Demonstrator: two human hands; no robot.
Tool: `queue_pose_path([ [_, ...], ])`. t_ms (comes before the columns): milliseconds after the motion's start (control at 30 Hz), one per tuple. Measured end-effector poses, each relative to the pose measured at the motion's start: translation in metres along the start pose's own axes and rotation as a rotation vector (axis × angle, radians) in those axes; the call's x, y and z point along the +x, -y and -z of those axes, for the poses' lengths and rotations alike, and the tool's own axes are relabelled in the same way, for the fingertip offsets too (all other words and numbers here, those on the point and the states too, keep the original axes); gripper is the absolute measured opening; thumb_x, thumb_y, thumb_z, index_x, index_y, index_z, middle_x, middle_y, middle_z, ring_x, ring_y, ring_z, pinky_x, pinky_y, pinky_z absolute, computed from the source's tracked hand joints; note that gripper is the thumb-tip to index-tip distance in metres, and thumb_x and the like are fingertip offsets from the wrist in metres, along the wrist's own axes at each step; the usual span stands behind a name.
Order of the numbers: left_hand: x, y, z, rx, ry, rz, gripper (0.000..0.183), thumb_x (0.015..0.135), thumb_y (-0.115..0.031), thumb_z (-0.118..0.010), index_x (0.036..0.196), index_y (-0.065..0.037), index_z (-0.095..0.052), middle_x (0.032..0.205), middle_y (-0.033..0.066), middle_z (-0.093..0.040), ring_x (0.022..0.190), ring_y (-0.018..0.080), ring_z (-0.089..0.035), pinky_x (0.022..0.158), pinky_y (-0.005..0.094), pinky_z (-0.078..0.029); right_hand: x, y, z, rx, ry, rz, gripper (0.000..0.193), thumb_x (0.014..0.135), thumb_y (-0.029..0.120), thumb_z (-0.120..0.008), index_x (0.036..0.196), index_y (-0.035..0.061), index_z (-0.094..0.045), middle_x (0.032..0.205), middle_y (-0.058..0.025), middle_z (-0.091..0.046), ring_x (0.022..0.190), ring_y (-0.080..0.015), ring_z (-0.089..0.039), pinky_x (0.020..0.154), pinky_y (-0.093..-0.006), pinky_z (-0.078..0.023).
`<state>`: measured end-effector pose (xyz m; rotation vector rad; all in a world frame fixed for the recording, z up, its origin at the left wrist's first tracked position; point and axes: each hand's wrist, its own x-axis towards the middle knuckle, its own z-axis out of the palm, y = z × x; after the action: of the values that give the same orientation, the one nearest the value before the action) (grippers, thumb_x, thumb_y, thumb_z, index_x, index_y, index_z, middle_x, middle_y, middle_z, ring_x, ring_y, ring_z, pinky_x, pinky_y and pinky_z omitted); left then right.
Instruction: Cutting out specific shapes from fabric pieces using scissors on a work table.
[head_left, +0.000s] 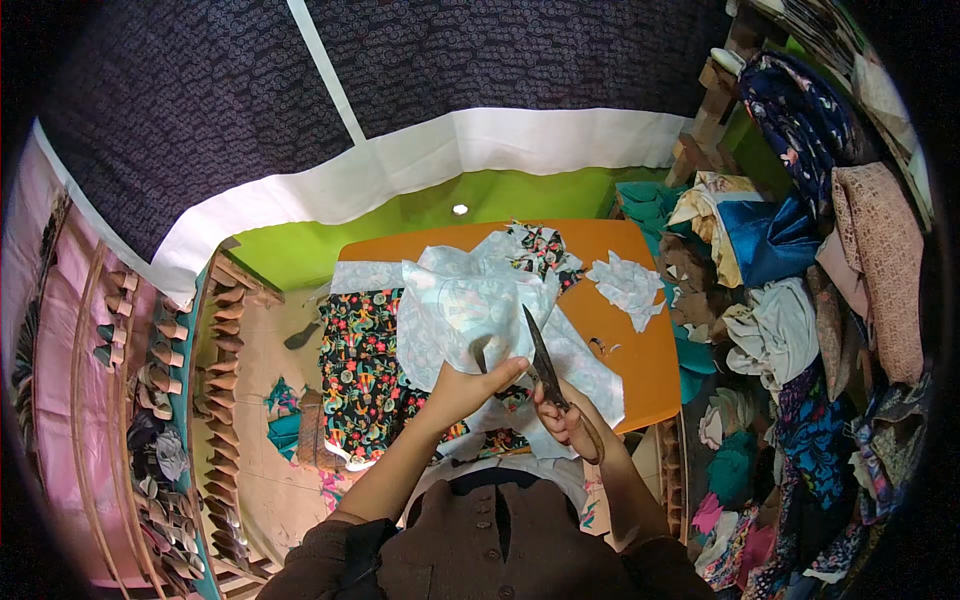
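My right fingers (557,421) clasp the scissors (548,378), which point away just right of my left fingers (507,374), pinching the pale cloth (455,300)

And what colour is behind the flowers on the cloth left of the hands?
Black: the flowery cloth shows best in the head view.

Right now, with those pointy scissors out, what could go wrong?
The long, dark metal scissors in the right hand's fingers have a pointed blade close to the left hand's fingers, so a slip might nick them. The pale, faintly patterned cloth lies partly over black, colourful-flowered fabric, so a cut could perhaps snip both.
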<state>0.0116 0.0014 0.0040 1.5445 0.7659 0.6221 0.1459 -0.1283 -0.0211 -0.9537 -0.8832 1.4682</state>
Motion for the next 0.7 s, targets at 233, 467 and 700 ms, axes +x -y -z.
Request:
queue_pose_path([
  [233,0.001,-0.01,0.009,-0.058,0.062,-0.02,0.041,0.071,-0.017,-0.067,0.101,0.004,-0.05,0.091,0.0076,-0.055,0.082,0.0133,-0.05,0.071,0.0259,-0.042,0.0,0.01,-0.005,-0.034,-0.086,-0.115,0.077,0.06,0.071,-0.049,0.094,0.0027,-0.041,0.065,0.0058,-0.03,0.047,0.0002,-0.027,0.039,-0.0135,-0.021],
  [467,0.002,-0.015,0.017,-0.064,0.149,0.073,0.044,0.069,-0.016,-0.068,0.104,0.003,-0.049,0.094,0.0081,-0.054,0.086,0.0139,-0.049,0.073,0.027,-0.042,-0.003,0.017,-0.004,0.063,-0.117,-0.304,0.078,0.06,0.071,-0.05,0.097,0.0031,-0.041,0.066,0.0058,-0.03,0.048,-0.0003,-0.026,0.041,-0.0143,-0.02],
  [700,0.001,-0.015,0.013,0.059,0.242,0.004,0.051,0.068,-0.021,-0.07,0.107,0.003,-0.047,0.099,0.0094,-0.053,0.09,0.016,-0.048,0.078,0.0285,-0.041,-0.003,0.011,-0.006,-0.055,-0.034,-0.04,0.077,0.063,0.072,-0.045,0.099,0.0041,-0.039,0.071,0.0047,-0.029,0.051,-0.0019,-0.023,0.043,-0.0158,-0.017],
])
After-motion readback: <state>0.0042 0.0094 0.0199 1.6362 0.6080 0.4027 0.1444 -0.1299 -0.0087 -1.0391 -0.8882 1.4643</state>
